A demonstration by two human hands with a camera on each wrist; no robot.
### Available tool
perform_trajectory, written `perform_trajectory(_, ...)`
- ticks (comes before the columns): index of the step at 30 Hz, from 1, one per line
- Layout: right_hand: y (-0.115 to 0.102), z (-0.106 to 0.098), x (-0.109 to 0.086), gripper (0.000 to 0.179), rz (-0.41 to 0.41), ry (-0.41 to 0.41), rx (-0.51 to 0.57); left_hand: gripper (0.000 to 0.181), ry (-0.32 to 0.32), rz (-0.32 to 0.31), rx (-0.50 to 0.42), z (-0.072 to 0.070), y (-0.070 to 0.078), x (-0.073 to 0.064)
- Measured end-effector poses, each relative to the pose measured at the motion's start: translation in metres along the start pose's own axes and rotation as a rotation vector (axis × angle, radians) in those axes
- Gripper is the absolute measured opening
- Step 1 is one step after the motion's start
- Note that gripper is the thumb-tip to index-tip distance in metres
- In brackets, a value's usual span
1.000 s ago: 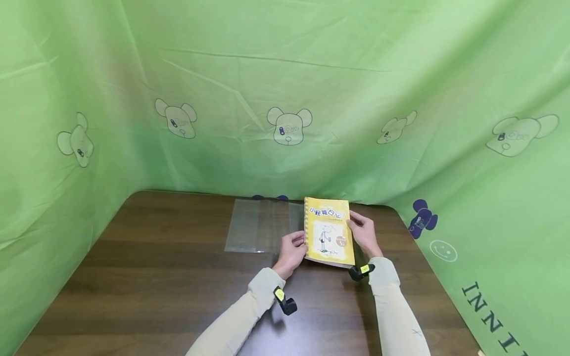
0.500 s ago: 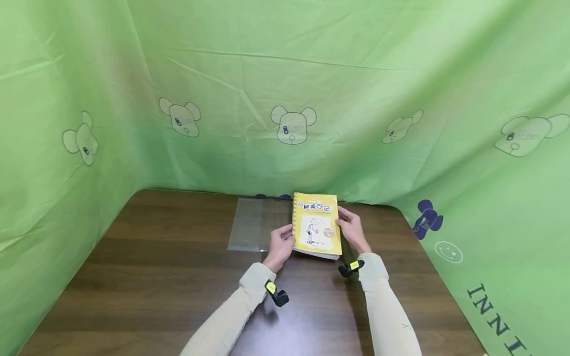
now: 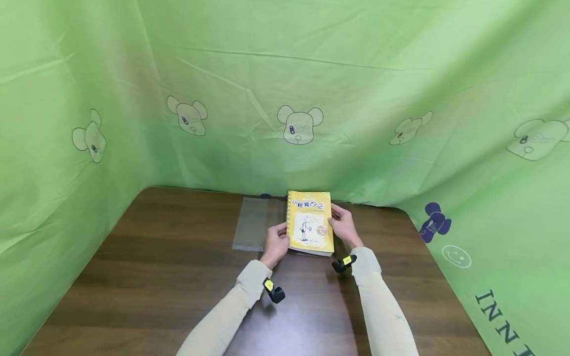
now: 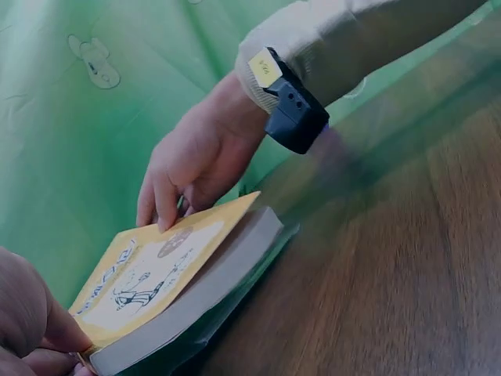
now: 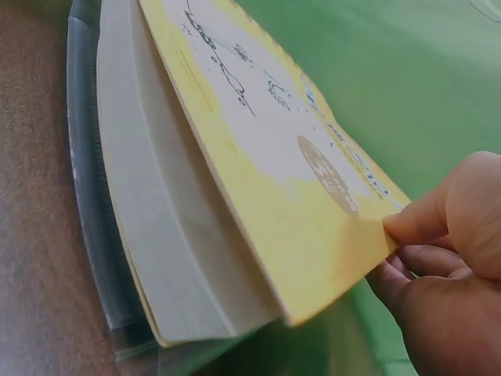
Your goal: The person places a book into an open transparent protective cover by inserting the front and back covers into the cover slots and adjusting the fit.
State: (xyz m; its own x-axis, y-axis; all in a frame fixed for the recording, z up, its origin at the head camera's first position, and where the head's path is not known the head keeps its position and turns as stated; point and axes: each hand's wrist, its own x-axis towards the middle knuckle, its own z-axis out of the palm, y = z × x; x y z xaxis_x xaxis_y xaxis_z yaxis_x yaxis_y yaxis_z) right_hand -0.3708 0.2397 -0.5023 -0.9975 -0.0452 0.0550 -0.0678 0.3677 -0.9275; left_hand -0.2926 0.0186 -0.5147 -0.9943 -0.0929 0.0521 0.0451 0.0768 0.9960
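A yellow paperback book with a cartoon figure on its front is held between both hands over the far side of the table. My left hand grips it by the lower spine edge. On the opposite edge, my right hand pinches the front side with thumb on top. The front cover stands slightly apart from the pages in the right wrist view. A clear plastic book cover lies flat at the left, running partly beneath the book; its edge shows under the pages.
The brown wooden table reaches back to a green cloth curtain printed with bear heads, which hangs behind and on both sides. The book's top end is close to the table's back edge.
Both hands have moved left with the book, so it covers more of the clear plastic cover. The head view has shifted slightly.
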Motion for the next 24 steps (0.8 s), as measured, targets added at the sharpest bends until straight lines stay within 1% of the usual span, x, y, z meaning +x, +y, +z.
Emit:
perform_trajectory(4, 0.001, 0.002, 0.002, 0.058, 0.007, -0.014, -0.012, 0.050, 0.005, -0.006, 0.074, -0.001, -0.003, -0.001)
perform_trajectory(10, 0.006, 0.005, 0.006, 0.058, 0.027, -0.031, -0.024, 0.049, 0.014, 0.032, 0.148, -0.001, -0.009, 0.000)
perform_trajectory(17, 0.008, 0.008, 0.005, 0.059, 0.054, -0.056, -0.043, 0.047, -0.022, 0.047, 0.207, -0.001, -0.014, 0.000)
perform_trajectory(19, 0.009, 0.008, 0.004, 0.060, 0.052, -0.067, -0.043, 0.046, -0.031, 0.058, 0.229, -0.002, -0.016, 0.000)
perform_trajectory(21, 0.011, 0.009, 0.004, 0.060, 0.047, -0.081, -0.044, 0.045, -0.041, 0.082, 0.270, -0.003, -0.017, 0.001)
perform_trajectory(24, 0.013, 0.009, 0.004, 0.061, 0.041, -0.104, -0.064, 0.043, -0.055, 0.109, 0.315, -0.006, -0.019, 0.001)
